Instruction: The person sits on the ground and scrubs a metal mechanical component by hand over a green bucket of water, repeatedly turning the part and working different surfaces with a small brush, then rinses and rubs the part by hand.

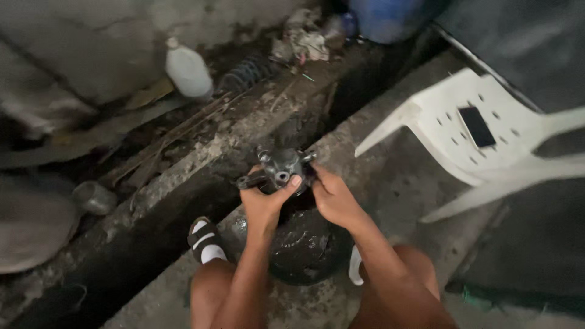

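Gripping from both sides, the left hand and right hand are clenched on a dark metal part, held above a black basin. Farther off, a white plastic chair and white bottle are seen.

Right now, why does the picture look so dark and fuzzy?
In the head view the light is dim and grainy; the trench lies in deep shadow, the white chair is smeared by blur, and the metal part held by the left hand and right hand shows little detail.
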### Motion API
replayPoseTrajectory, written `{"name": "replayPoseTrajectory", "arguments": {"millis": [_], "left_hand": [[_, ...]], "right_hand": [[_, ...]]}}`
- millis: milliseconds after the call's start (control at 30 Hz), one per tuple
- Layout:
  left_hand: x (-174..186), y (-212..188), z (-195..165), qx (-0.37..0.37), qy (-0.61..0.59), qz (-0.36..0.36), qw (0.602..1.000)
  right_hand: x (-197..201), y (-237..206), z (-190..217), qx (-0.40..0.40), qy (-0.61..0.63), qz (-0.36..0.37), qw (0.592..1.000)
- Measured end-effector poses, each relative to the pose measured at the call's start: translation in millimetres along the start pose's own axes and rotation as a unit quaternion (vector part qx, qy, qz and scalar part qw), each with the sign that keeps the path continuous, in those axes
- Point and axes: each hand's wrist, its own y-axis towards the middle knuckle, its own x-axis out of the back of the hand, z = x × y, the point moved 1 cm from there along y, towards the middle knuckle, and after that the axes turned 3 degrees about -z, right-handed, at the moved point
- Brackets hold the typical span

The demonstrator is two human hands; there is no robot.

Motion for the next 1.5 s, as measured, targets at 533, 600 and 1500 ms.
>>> {"name": "replayPoseTrajectory", "arguments": {"millis": [533,600,1500], "left_hand": [[-2,-4,-9,-0.043,0.068,0.016,0.997],[-2,-4,-8,-0.057,0.068,0.032,0.996],[1,-3,-14,-0.001,0.007,-0.012,1.0]], "right_hand": [[2,-4,-11,0.04,-0.043,0.038,0.998],[4,-2,-11,0.09,-0.043,0.024,0.995],[-1,-10,28,0.024,0.001,0.059,0.998]]}}
